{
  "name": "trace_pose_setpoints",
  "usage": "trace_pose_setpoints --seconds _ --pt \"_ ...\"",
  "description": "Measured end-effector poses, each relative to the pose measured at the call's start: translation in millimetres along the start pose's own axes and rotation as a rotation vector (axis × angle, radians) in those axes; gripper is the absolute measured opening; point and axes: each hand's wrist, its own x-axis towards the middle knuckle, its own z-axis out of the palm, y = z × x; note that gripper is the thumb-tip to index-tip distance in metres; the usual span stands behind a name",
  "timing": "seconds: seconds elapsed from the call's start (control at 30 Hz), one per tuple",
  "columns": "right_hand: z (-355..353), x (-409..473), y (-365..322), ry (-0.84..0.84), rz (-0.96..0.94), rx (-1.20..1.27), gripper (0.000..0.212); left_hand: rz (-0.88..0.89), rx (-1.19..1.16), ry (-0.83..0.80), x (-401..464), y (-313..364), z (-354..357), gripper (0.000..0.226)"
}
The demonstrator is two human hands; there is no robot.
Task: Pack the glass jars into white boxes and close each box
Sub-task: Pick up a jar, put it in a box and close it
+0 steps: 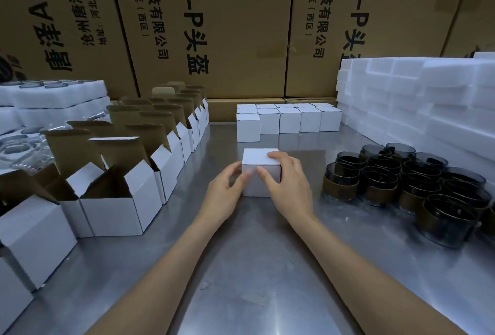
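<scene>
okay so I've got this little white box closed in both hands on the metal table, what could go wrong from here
1. The closed white box, gripped by the left hand and right hand, may have a lid that is not fully tucked; it could pop open when moved to the row of closed boxes.
2. The glass jars stand packed together close to the right forearm; a careless sweep could knock them over.
3. The open boxes have upright flaps that a reaching left arm could snag.
</scene>
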Motion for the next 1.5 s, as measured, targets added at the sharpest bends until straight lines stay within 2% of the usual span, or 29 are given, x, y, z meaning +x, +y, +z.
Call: trace_pose_setpoints --seconds 0.1,0.2,0.37,0.53,0.7,0.83,1.03,1.27,1.5 --pt "5 19 10 -0.013 0.042 -0.043 0.041 -0.001 0.155 -0.093 16 -9 4 0.041" --pt "13 42 19 -0.013 0.055 -0.15 0.042 -0.045 0.202 -0.072 43 -18 4 0.046" --pt "36 84 38 -0.012 0.002 -0.434 0.043 -0.161 0.134 -0.048 100 -36 5 0.05" --pt "55 129 62 0.002 0.061 -0.477 0.042 -0.235 0.076 -0.049 153 -57 10 0.062" --pt "70 164 77 0.049 0.09 -0.515 0.042 -0.216 0.092 -0.046 193 -72 23 0.072" --pt "78 184 87 0.037 0.093 -0.574 0.05 -0.217 0.082 -0.026 217 -80 29 0.077" --pt "88 203 100 0.014 0.058 -0.587 0.056 -0.205 0.113 0.001 235 -88 31 0.073" --pt "94 214 107 0.004 0.051 -0.59 0.058 -0.151 0.144 -0.003 240 -89 34 0.05" --pt "95 213 107 -0.003 0.054 -0.599 0.062 -0.138 0.123 -0.062 235 -87 35 0.056"
